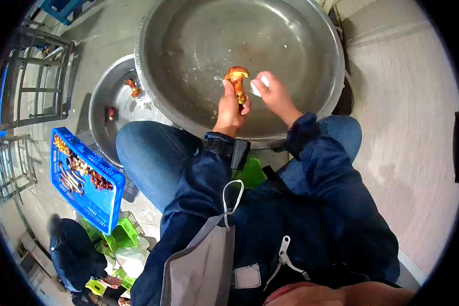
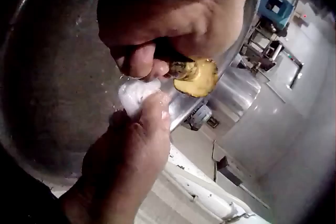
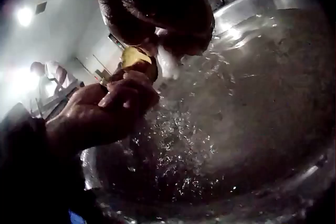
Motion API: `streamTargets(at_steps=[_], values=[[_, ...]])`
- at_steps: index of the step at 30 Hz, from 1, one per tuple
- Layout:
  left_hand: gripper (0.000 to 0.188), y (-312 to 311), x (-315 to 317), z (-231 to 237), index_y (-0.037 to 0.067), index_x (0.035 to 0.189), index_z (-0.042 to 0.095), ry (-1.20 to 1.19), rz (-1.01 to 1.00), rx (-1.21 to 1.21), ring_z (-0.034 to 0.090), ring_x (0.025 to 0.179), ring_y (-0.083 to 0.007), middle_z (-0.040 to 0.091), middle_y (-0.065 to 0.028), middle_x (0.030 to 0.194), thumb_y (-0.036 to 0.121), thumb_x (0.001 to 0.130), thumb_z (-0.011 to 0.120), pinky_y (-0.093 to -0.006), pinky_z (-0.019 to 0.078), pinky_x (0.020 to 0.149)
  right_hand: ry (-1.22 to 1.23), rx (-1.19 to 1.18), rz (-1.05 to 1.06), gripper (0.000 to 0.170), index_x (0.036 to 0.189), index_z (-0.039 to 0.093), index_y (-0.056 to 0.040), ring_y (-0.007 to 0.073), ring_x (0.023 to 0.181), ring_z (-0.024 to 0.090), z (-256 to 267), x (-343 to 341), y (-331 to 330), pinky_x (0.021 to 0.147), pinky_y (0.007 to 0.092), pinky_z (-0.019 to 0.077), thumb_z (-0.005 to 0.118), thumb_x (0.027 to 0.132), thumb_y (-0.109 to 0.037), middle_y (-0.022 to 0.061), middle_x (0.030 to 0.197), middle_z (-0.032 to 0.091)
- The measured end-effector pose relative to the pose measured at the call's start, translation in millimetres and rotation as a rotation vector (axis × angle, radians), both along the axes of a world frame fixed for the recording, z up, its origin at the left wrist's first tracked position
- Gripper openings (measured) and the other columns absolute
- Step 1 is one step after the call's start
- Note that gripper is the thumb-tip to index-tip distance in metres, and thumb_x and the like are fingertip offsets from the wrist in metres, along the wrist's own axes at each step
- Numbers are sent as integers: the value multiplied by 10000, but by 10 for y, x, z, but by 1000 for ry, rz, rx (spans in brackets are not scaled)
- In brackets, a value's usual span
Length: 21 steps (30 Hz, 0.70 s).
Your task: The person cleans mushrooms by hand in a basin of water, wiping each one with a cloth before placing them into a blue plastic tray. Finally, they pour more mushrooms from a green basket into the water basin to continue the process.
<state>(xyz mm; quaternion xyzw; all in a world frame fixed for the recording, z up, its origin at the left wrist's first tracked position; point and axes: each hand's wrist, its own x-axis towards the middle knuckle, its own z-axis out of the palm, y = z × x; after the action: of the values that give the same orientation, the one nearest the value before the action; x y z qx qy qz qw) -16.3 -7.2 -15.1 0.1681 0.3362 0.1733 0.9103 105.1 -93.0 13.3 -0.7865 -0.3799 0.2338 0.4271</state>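
Over the large metal basin, the left hand grips a reddish-brown mushroom with a yellow stem. The right hand pinches a wet white cloth or pad just to the right of it. In the left wrist view the white piece lies close under the left fingers, beside the mushroom's yellow face. From the right wrist, the mushroom shows in the left hand, next to the white piece under the right hand. Water lies in the basin.
A smaller metal basin at the left holds two reddish mushrooms. Nearer stands a blue basket with sorted mushrooms. Green crates and another person are at the lower left. Metal racks stand at the far left.
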Motion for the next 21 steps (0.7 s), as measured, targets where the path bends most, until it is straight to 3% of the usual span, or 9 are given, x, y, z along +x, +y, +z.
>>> streamTargets(at_steps=[4,5,7,9,13,16,19,20,21], values=[[538,-13,33,33,58,1003,517,117,-24,-29,504,552,-146,555,-69,770,551,983,302,-239,338,389,214,187,196,234,1017,574,-40,200,729,638,419,-358,17,663,337,501,560,935,-259,128,889,639],[524,-56,75,9,68,1017,523,80,24,-34,505,566,-136,560,-64,808,548,981,316,-228,325,385,57,200,233,239,1032,571,-43,214,742,638,141,-325,8,675,343,498,564,934,-261,118,887,631],[522,-39,23,98,64,1012,518,83,-21,-40,481,560,-144,543,-64,810,549,977,329,-229,308,382,254,70,103,221,1038,570,-52,299,820,625,214,-227,26,731,394,489,565,923,-241,147,906,623],[564,-23,24,79,45,991,501,-3,-1,-90,430,469,-153,498,-66,682,577,968,314,-245,295,372,-46,-93,23,215,1040,565,-56,356,890,597,-64,7,-53,778,418,472,572,905,-224,166,929,624],[537,12,44,74,42,965,488,47,92,-197,427,547,-155,468,-77,743,557,970,336,-243,295,407,-298,-341,5,267,1074,579,-67,362,905,594,-756,454,-276,806,416,469,597,877,-246,166,967,636],[503,20,39,-63,47,985,464,-5,136,-229,419,546,-158,460,-75,739,545,961,394,-262,321,435,-825,-551,383,289,1074,608,-22,292,852,615,-1572,751,-657,761,368,482,599,876,-232,161,935,640],[393,10,36,-80,54,1025,468,56,194,-192,474,542,-167,497,-66,778,441,961,498,-276,395,458,132,-598,115,294,1058,626,-26,198,860,595,-772,450,-306,763,327,474,623,888,-265,89,979,635],[377,-8,24,-25,51,1032,475,82,182,-139,490,557,-168,497,-62,774,423,969,490,-269,409,465,392,-371,100,422,1161,560,-19,179,834,620,-740,425,-255,744,335,490,646,877,-319,115,948,649],[362,-24,-4,-8,47,1040,481,109,175,-85,506,572,-170,496,-59,771,404,977,482,-263,422,473,326,-252,148,401,1154,558,-14,158,828,609,-523,301,-149,739,320,488,632,891,-307,101,937,642]])
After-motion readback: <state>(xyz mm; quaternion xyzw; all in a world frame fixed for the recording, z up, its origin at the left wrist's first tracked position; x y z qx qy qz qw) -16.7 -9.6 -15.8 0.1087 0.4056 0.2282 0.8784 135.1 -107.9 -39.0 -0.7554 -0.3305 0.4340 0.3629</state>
